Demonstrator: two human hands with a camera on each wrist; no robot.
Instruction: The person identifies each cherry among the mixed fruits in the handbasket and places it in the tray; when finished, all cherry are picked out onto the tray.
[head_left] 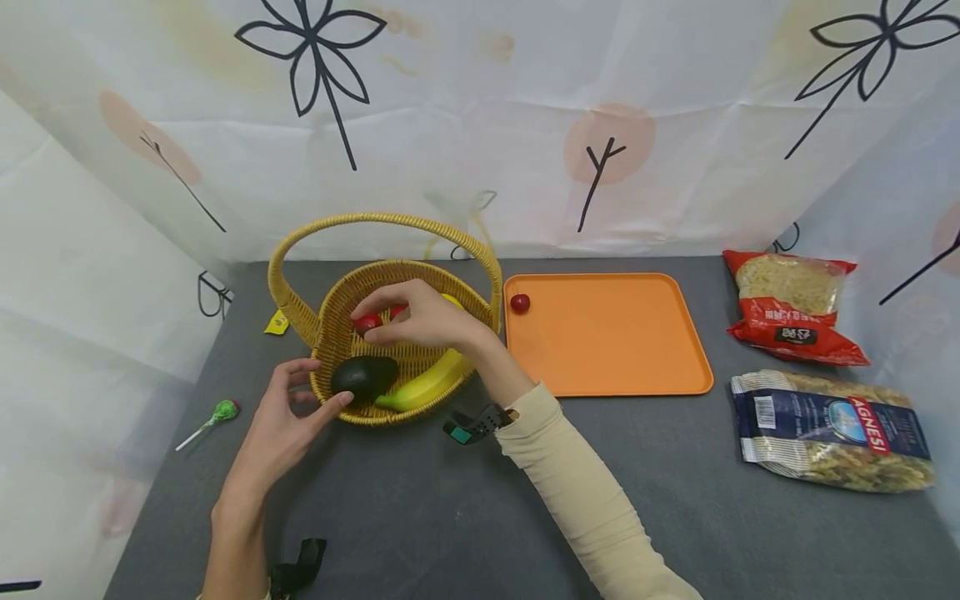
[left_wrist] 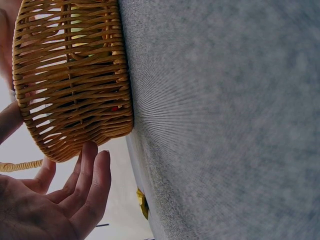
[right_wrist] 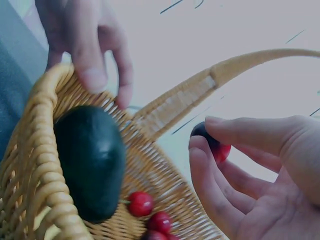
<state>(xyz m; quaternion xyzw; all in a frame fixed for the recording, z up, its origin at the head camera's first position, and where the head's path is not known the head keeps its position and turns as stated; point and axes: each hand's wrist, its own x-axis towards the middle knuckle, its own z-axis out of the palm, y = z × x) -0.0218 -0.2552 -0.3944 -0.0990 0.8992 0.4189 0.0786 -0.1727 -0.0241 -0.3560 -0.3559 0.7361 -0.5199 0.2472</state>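
Tan woven basket [head_left: 390,275], dark green avocado [head_left: 364,377], yellow banana [head_left: 427,385], orange tray [head_left: 607,333].

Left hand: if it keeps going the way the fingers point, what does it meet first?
Probably the wicker basket: the left hand already has its fingertips at the near rim, beside the avocado. Nothing shows between them; exact contact is hard to judge.

the basket [head_left: 341,321] has its arched handle [head_left: 390,222] over the middle, so the way in is from 6 o'clock, under or in front of the arch. inside, an avocado [head_left: 364,377] and a banana [head_left: 426,383] fill the near part. the left hand [head_left: 281,425] blocks the rim at 7 o'clock. the orange tray [head_left: 607,337] at 3 o'clock lies mostly bare, one cherry [head_left: 520,303] in its far left corner.
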